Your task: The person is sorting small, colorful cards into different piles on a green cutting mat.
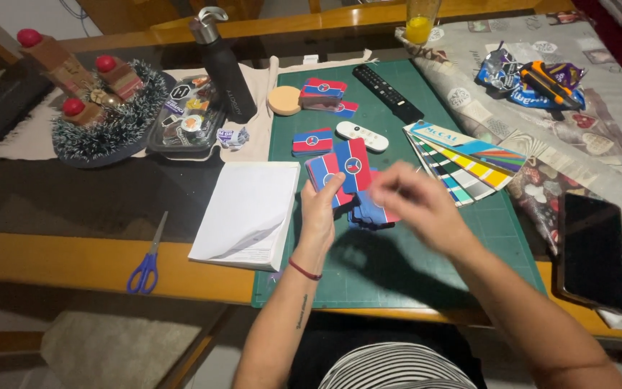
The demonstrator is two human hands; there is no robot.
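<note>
My left hand (319, 209) holds a fanned bunch of red-and-blue cards (343, 169) upright above the green cutting mat (426, 259). My right hand (415, 202) is blurred just to the right of the fan, fingers curled close to the cards; whether it pinches one I cannot tell. A loose heap of the same cards (372, 212) lies on the mat under both hands. More card stacks lie farther back: one (312, 141) mid-mat, another (323, 89) near the mat's top edge.
A white paper pad (248, 212) lies left of the mat, blue scissors (148, 258) farther left. Two remotes (386, 94) (362, 136), a fanned colour swatch book (466, 162), a black bottle (223, 65), a dark tablet (592, 248) and a wreath decoration (106, 108) surround the mat.
</note>
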